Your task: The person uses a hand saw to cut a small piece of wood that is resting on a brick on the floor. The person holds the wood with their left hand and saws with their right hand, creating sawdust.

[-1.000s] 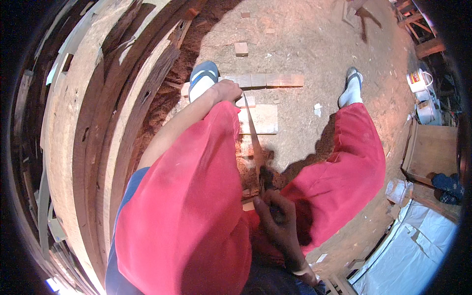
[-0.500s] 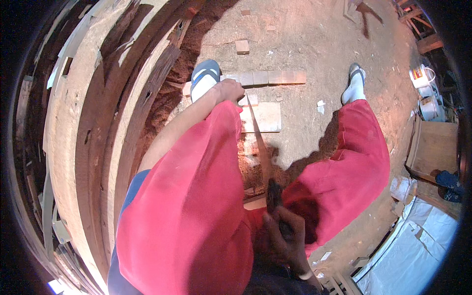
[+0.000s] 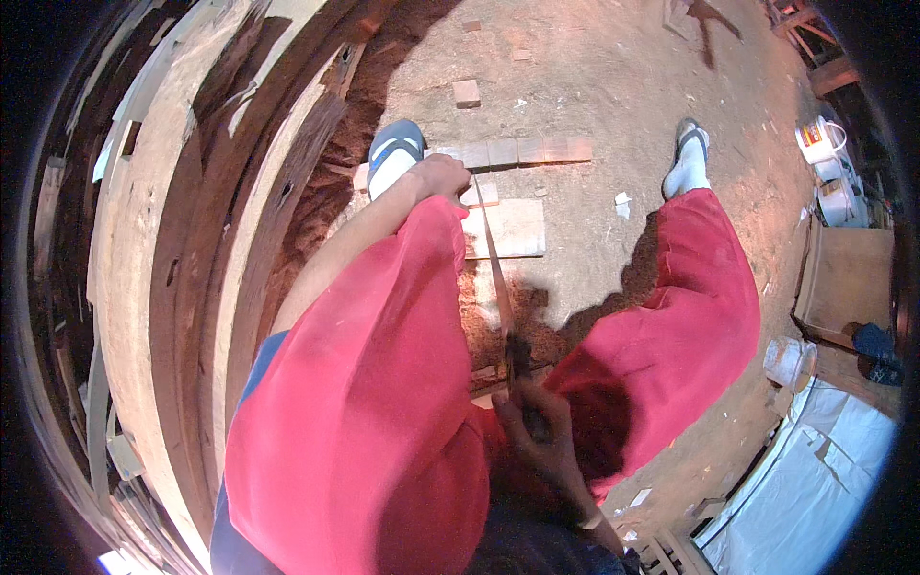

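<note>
The right hand (image 3: 541, 426), nearest, is curled round the dark handle (image 3: 518, 358) of a blade (image 3: 498, 273), which runs forward from it to the left hand (image 3: 444, 176), itself closed and seemingly pinching the tip. Between the two hands, below the blade, lies a pale board (image 3: 519, 230). Just beyond the left hand and rightward stretches a row of blocks (image 3: 530, 150), then a lone block (image 3: 467, 93). Work looks under way; how much is left, I cannot tell.
</note>
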A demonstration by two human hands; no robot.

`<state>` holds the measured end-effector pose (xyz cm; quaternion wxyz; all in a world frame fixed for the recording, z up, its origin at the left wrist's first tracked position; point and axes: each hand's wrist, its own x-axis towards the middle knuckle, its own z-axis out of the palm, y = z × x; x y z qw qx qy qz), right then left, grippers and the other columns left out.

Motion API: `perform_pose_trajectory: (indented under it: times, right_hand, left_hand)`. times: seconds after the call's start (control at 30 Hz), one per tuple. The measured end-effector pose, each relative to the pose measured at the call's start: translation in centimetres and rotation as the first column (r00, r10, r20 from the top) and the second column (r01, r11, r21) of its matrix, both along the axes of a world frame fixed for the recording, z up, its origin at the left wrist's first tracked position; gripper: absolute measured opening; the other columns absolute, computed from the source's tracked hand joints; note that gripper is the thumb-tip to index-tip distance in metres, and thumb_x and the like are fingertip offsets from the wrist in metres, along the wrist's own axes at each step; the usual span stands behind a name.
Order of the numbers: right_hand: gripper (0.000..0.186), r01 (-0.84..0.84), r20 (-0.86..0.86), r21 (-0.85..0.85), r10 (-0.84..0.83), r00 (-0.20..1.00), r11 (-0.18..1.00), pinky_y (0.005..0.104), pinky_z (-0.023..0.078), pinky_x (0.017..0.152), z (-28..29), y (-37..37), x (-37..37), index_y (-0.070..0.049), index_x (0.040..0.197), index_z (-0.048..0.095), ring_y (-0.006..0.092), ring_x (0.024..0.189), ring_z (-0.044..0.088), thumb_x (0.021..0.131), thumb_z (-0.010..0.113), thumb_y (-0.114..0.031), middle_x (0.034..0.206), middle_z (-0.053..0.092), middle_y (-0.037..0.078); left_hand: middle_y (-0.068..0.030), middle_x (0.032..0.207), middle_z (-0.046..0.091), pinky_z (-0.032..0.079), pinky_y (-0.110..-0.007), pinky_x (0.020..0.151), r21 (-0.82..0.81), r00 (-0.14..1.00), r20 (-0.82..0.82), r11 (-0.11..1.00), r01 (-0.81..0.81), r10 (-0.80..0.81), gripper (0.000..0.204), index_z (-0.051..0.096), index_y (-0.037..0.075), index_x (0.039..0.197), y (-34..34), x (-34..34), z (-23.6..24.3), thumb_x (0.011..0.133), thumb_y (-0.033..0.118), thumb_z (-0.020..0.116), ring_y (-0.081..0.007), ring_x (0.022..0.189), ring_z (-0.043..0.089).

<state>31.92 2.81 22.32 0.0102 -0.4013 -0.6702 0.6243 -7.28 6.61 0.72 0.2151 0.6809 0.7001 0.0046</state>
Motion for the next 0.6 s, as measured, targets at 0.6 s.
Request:
perform_pose_trajectory:
  times: [0.6]
  right_hand:
    - [0.018,-0.011,-0.057,-0.023,0.010,0.998,1.000,0.0297,0.036,0.054,-0.4,0.8,0.8,-0.004,0.083,0.055,0.0097,0.059,0.046,0.097,0.066,-0.002,0.064,0.048,-0.001]
  left_hand:
    - [-0.0271,0.082,0.070,0.056,-0.054,0.081,0.003,1.000,0.018,1.000,0.011,-0.011,0.049,0.075,-0.001,0.082,-0.1,0.0,-0.6,0.069,0.046,0.074,-0.0464,0.085,0.070]
